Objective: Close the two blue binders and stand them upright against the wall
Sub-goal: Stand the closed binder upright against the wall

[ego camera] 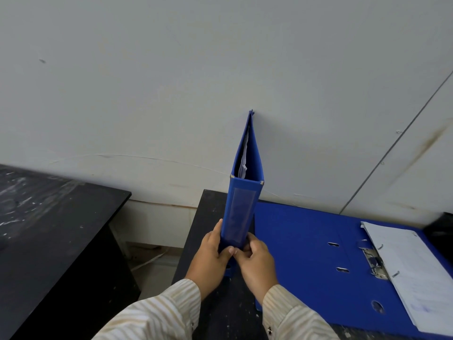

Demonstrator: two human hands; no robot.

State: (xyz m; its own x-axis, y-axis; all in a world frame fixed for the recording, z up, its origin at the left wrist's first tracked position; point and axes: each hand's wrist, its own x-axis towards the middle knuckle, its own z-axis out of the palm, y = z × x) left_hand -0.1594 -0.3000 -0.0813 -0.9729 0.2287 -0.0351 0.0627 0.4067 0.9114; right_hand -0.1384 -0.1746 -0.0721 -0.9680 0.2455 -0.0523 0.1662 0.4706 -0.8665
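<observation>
Binder no. 1, closed blue binder [241, 212], stands upright on black desk [208, 217], spine facing camera, far top corner touching wall [220, 69]. Both hands at lower end of spine.

Step in hand, by judgement: seating this binder against wall before release. To do well: keep base flat on desk, push spine square so far edge bears on wall along its height, not just at top corner; check covers don't splay, as loose pages [244, 158] show in the gap at top. Let go one hand at a time, w/ a pause to see it doesn't tip sideways. Risk: falls right onto 2nd binder.

Fingers vs. binder: left hand [210, 256] wraps left cover, thumb laid on spine face, fingers behind and hidden. Right hand [255, 258] presses right cover, fingers curled, thumb meeting left thumb at spine. Both clamped on binder, no gap seen.

Binder no. 2, open blue binder [306, 253], lies flat just beside, to right, ring mech. [373, 261] exposed, paper stack [414, 273] on its right half. Not yet closed.

Second dark desk [56, 229] stands apart at left.
</observation>
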